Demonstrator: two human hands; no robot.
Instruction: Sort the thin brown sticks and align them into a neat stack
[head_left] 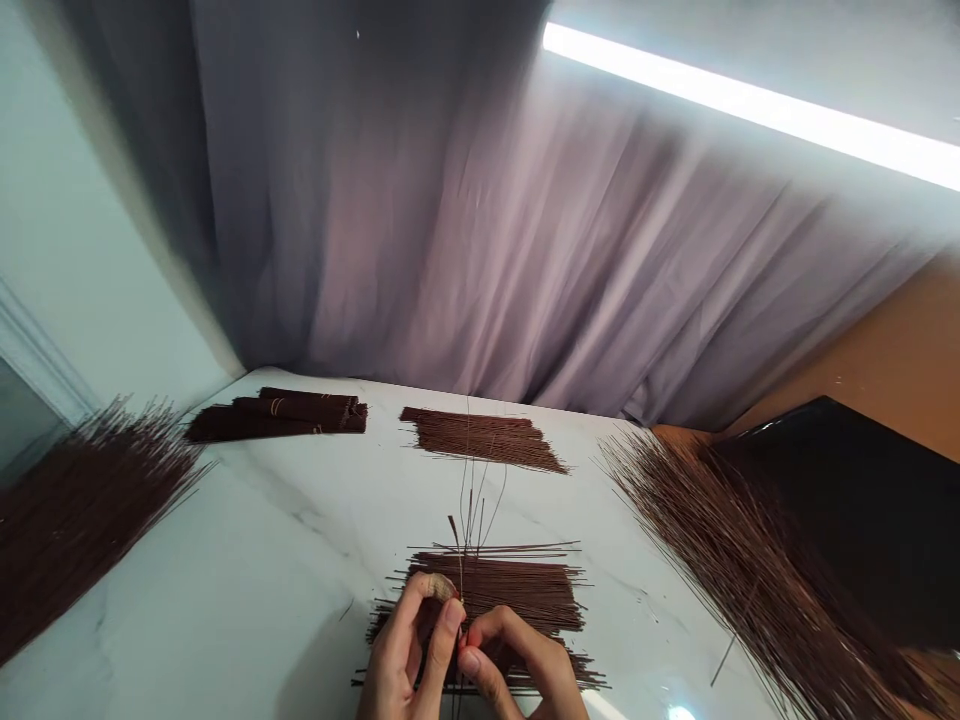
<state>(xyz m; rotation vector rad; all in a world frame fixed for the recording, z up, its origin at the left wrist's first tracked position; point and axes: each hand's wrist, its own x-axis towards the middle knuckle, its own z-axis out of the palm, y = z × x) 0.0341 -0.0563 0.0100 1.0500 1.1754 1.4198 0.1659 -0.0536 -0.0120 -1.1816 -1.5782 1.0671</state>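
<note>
Several thin brown wire-like stems (471, 505) rise upright between my hands, some bent, one with a wider dark tip. My left hand (416, 645) pinches them between thumb and index finger; a pale wrap covers part of that finger. Close beside it on the right, my right hand (521, 660) is closed in a pinch on the lower part of the same stems. A tiny yellowish spot shows where the fingers meet. Beneath both hands lies a flat pile of short brown sticks (517, 590), partly hidden by them.
Behind it lies another pile of short sticks (480, 437). Tied dark bundles (289, 415) lie at the back left of the white marbled table (247, 560). Long strands are heaped at left (90, 520) and right (735, 550), the latter beside a black sheet-like surface (847, 520). A curtain (450, 220) hangs behind.
</note>
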